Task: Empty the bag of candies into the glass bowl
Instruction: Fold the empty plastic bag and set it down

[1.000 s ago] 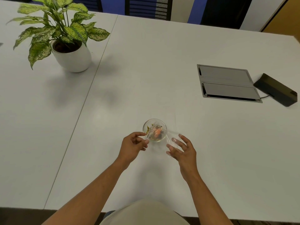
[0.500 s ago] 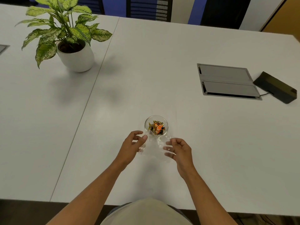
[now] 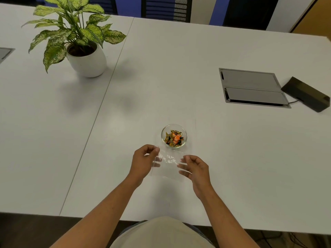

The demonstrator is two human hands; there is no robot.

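A small glass bowl (image 3: 162, 135) stands on the white table (image 3: 179, 59), holding several gold, green and orange wrapped candies (image 3: 174, 138). Just in front of the bowl, a clear plastic bag (image 3: 169, 165) is stretched flat between my hands and looks empty. My left hand (image 3: 144, 161) pinches the bag's left edge with thumb and fingers. On the bag's right edge, my right hand (image 3: 195, 168) holds with its fingertips. Both hands are near the bowl without touching it.
A potted plant in a white pot (image 3: 86, 59) stands at the back left. A grey cable hatch (image 3: 250, 87) is set into the table at the right, with a black box (image 3: 307, 93) and its cable beside it. A table seam (image 3: 100, 111) runs left of the bowl.
The bag has come down off the bowl toward me and now lies flat between my hands. The candies sit uncovered in the bowl.
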